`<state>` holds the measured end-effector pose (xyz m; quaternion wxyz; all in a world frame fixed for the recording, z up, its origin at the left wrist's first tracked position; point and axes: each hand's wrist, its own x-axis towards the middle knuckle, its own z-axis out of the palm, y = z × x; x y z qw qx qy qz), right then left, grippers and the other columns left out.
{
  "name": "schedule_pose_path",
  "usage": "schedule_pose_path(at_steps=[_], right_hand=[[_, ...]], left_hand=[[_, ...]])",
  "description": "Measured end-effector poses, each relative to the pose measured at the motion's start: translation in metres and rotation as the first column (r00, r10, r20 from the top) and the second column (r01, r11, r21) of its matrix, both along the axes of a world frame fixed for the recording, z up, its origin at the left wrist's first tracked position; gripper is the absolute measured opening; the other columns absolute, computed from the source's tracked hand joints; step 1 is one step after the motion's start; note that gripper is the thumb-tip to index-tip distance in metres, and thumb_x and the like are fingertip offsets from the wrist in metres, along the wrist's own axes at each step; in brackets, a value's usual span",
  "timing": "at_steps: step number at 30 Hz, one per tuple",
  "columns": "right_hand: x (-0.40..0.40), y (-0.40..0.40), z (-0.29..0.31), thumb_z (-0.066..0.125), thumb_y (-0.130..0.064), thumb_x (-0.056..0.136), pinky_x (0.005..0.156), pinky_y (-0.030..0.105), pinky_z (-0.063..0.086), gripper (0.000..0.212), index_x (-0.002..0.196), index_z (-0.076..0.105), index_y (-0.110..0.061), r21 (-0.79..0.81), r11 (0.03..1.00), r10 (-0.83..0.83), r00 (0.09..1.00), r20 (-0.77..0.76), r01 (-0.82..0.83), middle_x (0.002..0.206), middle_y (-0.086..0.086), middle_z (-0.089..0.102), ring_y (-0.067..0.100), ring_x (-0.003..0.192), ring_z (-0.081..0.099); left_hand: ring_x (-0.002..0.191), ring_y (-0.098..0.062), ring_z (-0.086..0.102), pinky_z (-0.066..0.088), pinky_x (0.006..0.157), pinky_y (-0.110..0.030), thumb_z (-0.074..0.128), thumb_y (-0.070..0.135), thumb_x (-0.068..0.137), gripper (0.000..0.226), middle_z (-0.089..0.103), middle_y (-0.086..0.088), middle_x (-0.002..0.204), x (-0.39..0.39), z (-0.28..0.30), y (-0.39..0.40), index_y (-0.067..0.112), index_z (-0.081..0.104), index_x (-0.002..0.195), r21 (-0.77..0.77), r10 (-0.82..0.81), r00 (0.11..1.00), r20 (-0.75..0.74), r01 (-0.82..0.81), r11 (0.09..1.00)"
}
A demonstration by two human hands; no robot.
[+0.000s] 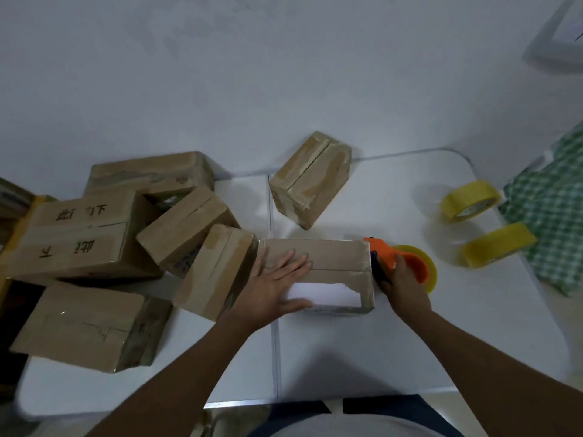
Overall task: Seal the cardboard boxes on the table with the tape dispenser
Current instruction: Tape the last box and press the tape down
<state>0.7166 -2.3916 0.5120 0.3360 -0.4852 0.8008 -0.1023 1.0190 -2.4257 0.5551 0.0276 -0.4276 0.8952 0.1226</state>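
Observation:
A brown cardboard box [334,263] with a white label lies in the middle of the white table [441,342]. My left hand [274,288] rests flat on its left part, fingers spread. My right hand [400,285] grips the orange tape dispenser [410,263], which carries a yellow tape roll and presses against the box's right end. Several more cardboard boxes [186,228] are piled to the left, and one box [310,181] lies tilted behind.
Two loose yellow tape rolls [470,201] [498,244] lie at the right of the table. A green checked cloth [552,209] hangs at the right edge. A white wall stands behind the table.

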Motion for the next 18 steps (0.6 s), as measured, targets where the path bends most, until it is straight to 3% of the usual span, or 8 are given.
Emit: schedule_pose_path(at_steps=[3,6,9,13,18], right_hand=[[-0.007,-0.006,0.001,0.048,-0.013,0.096,0.085,0.045,0.051,0.037,0.132,0.042,-0.006,0.036,0.998,0.063,0.994,-0.087,-0.06,0.124,0.017,0.055,0.035,0.104,0.058],[-0.018,-0.011,0.017,0.044,-0.004,0.095,0.066,0.037,0.044,0.01,0.104,0.047,0.0,-0.009,0.999,-0.042,0.996,-0.084,0.041,0.099,0.024,0.059,0.029,0.077,0.053],[-0.032,-0.015,0.044,0.042,-0.002,0.094,0.056,0.029,0.035,0.019,0.111,0.051,-0.002,-0.185,0.959,-0.199,0.974,0.108,0.216,0.091,0.015,0.058,0.022,0.07,0.05],[-0.042,-0.015,0.096,0.042,-0.021,0.102,0.06,0.03,0.041,0.022,0.114,0.058,-0.012,-0.365,0.857,-0.252,0.913,0.322,0.365,0.094,0.004,0.063,0.017,0.078,0.057],[-0.026,-0.015,0.148,0.043,-0.033,0.103,0.06,0.031,0.036,0.03,0.086,0.06,-0.015,-0.49,0.833,-0.099,0.941,0.324,0.256,0.072,-0.003,0.059,0.014,0.066,0.053]], left_hand=[[0.147,0.003,-0.016,-0.012,0.115,-0.065,0.022,0.08,0.091,0.074,-0.008,0.028,0.158,0.001,-0.001,0.0,0.045,0.002,0.153,0.054,0.036,0.999,0.021,-0.037,0.998],[0.147,0.004,-0.016,-0.015,0.114,-0.065,0.019,0.081,0.089,0.075,-0.004,0.028,0.159,0.0,0.002,-0.007,0.045,0.005,0.154,0.082,0.02,1.0,-0.006,-0.02,0.996],[0.146,0.005,-0.016,-0.017,0.114,-0.062,0.018,0.082,0.088,0.077,0.0,0.027,0.16,-0.004,0.005,-0.014,0.044,0.011,0.154,0.086,0.002,1.0,-0.024,0.0,0.996],[0.143,0.008,-0.023,-0.018,0.115,-0.06,0.014,0.085,0.084,0.081,-0.007,0.03,0.157,-0.025,0.008,-0.023,0.045,0.009,0.154,0.116,-0.031,0.999,-0.012,0.032,0.993],[0.143,0.008,-0.022,-0.023,0.113,-0.057,0.019,0.084,0.084,0.08,-0.005,0.033,0.155,-0.064,0.013,-0.034,0.046,0.013,0.154,0.131,-0.091,0.994,-0.065,0.099,0.986]])
